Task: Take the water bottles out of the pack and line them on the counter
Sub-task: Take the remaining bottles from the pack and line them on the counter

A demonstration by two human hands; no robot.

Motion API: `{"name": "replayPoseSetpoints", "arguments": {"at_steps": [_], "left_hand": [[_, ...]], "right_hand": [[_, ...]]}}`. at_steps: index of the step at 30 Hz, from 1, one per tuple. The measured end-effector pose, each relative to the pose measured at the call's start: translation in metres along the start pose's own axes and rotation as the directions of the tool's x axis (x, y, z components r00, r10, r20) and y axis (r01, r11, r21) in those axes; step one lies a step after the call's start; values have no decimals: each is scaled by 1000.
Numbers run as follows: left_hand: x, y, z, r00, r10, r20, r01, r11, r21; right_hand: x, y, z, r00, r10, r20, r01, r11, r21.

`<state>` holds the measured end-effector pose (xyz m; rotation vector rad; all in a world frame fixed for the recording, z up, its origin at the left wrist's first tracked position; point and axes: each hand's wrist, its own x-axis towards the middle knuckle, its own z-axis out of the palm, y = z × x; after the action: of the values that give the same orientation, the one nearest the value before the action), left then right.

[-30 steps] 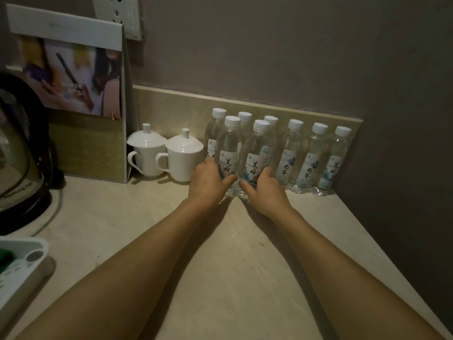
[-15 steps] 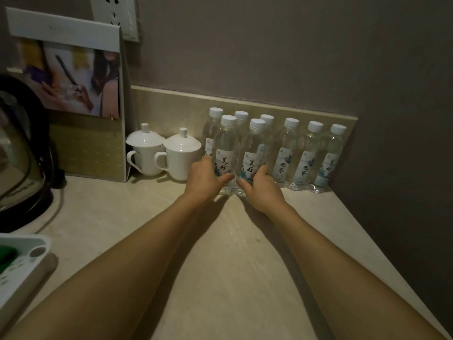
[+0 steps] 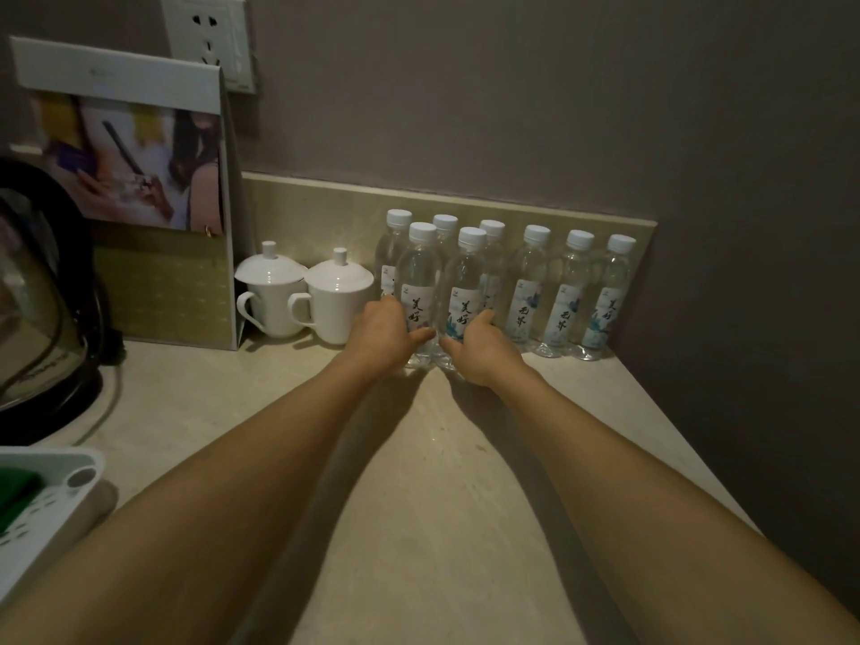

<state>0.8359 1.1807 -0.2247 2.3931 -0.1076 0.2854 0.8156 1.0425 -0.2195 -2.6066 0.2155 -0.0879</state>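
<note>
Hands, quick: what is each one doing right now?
Left hand: closed around the front left bottle.
Right hand: closed around the front right bottle.

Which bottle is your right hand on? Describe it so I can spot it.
Find the back wall strip and the two lidded white cups. Right of them stand eight bottles. Two sit forward of the rest; the right hand holds the right-hand front bottle.

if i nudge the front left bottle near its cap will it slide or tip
Probably tip: the front left bottle is tall and slim on a narrow base. It looks full, so a low push would likelier slide it on the smooth counter. The bottles crowded behind may stop a backward fall.
</note>
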Motion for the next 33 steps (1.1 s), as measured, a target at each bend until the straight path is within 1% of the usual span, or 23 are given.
{"name": "replayPoseSetpoints", "arguments": {"at_steps": [3,6,9,15,20,24,29,33], "left_hand": [[-2,0,1,1000,-14,2,14,1000,-17],[-10,0,2,999,-10,-33,7,998,-66],[-16,-6,3,998,-23,-58,20,999,-46],[-22,-4,-2,999,-4,-41,3,999,-36],[-25,-9,-2,1000,-22,-18,22,1000,2],[-28,-8,3,999,-21,-31,21,1000,-5],[-26,-10,6,998,4,-60,-3,1000,29],[-22,-12,10,997,36,-69,-33,998,54]], "right_hand": [[-3,2,0,1000,-1,-9,1,999,40],[-6,2,-3,1000,0,-17,1,995,96],[-10,4,-6,1000,-3,-30,6,993,115],[-14,12,-7,998,-22,-66,25,998,56],[-19,13,-6,994,-45,-97,50,998,43],[-21,13,-6,991,-41,-129,43,999,16],[-23,12,0,991,-30,-127,27,999,-20],[-22,13,4,988,-11,-152,2,998,-59]]}}
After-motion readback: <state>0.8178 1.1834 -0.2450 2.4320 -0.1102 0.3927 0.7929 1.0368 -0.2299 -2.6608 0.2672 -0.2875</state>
